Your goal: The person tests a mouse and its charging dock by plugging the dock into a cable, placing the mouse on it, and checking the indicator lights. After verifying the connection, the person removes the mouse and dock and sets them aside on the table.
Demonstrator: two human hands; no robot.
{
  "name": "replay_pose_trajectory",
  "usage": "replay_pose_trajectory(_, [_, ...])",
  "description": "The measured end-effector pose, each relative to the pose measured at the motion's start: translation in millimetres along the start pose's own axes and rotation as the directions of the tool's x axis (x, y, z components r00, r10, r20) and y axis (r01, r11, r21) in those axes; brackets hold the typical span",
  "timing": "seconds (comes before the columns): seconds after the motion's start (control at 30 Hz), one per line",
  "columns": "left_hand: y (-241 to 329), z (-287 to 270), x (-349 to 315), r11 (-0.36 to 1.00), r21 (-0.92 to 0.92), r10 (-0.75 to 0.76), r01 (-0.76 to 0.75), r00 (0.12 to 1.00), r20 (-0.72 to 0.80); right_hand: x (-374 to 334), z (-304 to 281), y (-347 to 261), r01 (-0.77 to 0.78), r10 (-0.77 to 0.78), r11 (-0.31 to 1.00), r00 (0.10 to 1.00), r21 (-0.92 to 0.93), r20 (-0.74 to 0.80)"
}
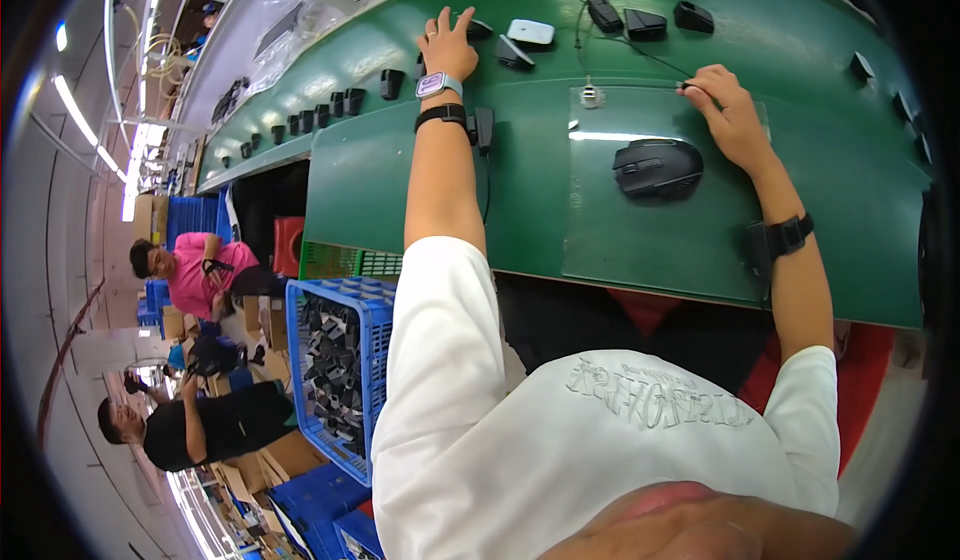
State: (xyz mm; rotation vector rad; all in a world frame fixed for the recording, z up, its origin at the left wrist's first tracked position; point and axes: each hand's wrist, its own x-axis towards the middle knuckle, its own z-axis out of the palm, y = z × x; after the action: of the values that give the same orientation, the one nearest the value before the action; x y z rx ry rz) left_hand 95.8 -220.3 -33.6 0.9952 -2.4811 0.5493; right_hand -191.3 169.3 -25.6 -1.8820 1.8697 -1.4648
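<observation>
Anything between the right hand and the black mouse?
No loose object: in the head view, only a bare stretch of clear sheet shows between the right hand and the black mouse.

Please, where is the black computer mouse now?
In the head view, right of centre, the black mouse lies on the clear sheet, left of and below the right hand.

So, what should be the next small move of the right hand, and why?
Perhaps the right hand should bring the thin black cable toward the dark mouse: it seems to pinch the cable's end, while the mouse lies nearby on the clear sheet, with no cable visibly attached.
</observation>
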Motion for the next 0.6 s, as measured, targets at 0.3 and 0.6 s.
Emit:
replay_pose_trajectory(0.3, [97.9,-59.7,36.1,-0.422,-0.859,-0.159,0.288,0.910,0.383,-0.6,-3.5,1.9,0.021,-0.018,0.999,0.992,0.027,-0.122])
replay_pose_trajectory(0.6, [234.7,-112.6,-25.5,-0.611,-0.583,0.361,0.535,0.844,0.396,0.2,-7.1,-1.7,0.062,-0.064,0.998,0.987,-0.020,-0.146])
